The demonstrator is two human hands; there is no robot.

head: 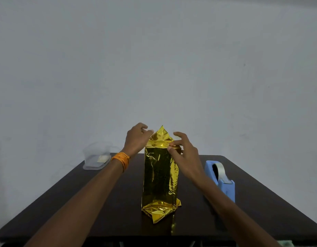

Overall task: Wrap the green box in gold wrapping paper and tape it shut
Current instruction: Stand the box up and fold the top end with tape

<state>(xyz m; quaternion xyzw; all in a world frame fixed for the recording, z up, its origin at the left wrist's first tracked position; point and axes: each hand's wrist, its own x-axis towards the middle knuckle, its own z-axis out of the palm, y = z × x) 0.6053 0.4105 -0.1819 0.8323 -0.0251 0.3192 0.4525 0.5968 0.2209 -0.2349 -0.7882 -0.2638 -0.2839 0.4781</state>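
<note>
Both hands, left (136, 139) and right (185, 155), pinch gold wrapping paper (160, 175) atop the upright box, flap pointing up.

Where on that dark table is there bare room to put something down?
Bare table lies front left, between the clear container and the wrapped box, and front right, nearer than the blue tape dispenser. It is crowded at the box top, where left hand and right hand work.
</note>
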